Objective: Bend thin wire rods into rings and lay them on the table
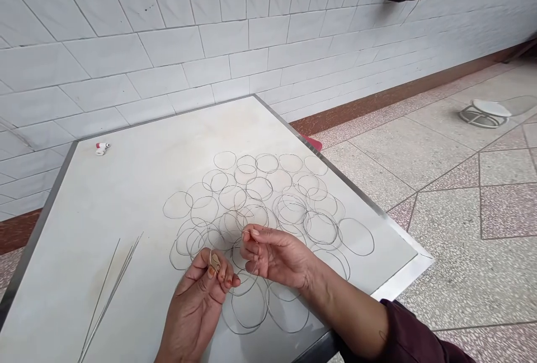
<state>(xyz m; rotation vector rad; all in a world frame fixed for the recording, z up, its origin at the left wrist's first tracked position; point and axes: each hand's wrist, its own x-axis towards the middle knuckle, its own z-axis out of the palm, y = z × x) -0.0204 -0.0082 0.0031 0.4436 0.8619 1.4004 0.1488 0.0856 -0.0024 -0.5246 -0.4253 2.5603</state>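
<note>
Wire (246,232) is pinched at lower centre by the left hand (200,291), along with a tan piece (215,262), and by the right hand (280,255). A ring is apparently being shaped; aligned ends are called for. Beyond, wire rings (304,223) are spread over the tabletop (126,195).

- Looks to me like a plain workroom; whether in a home or a workshop, I can't tell.
- Many wire rings (304,227) lie across a metal-edged tabletop (142,184), straight wires (109,297) off to one side, like handwork done in numbers.
- White tiles cover the wall (226,33), above a brown skirting.
- A low round stool (490,108) stands out on the speckled floor (444,212).
</note>
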